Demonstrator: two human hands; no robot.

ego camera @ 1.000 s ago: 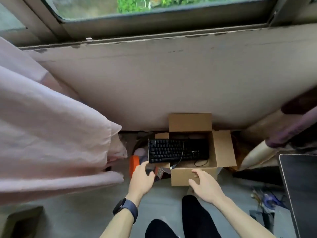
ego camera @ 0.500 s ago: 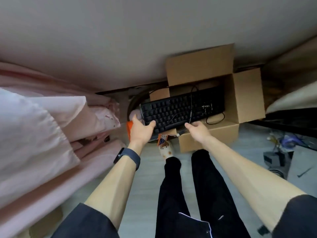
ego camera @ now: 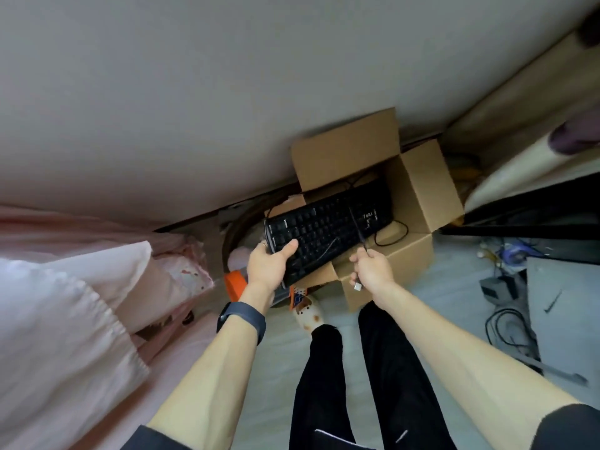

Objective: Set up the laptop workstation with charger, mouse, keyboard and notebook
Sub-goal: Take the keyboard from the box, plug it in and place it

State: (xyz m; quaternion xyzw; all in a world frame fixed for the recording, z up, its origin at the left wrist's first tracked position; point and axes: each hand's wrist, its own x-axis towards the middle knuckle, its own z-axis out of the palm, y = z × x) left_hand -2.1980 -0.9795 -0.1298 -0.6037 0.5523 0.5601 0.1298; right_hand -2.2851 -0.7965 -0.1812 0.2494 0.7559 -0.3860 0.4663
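Note:
A black keyboard [ego camera: 328,227] lies tilted across the top of an open cardboard box [ego camera: 418,186] on the floor by the wall. My left hand [ego camera: 271,264] grips the keyboard's left end, thumb on the keys. My right hand [ego camera: 370,271] holds the keyboard's thin black cable [ego camera: 357,227], with the USB plug [ego camera: 357,286] hanging below my fingers. More cable loops over the box's front wall. Laptop, mouse, charger and notebook are not visible.
Pink bedding [ego camera: 81,303] fills the left side. An orange object [ego camera: 235,285] sits by the box. A dark desk edge [ego camera: 526,227] and a grey cabinet [ego camera: 565,319] stand at right, with loose cables [ego camera: 506,326] on the floor. My legs and a slipper [ego camera: 308,315] are below the box.
My left hand has closed on the keyboard's left end and lifted it. My right hand has picked up the cable with its plug. The view has tipped further down.

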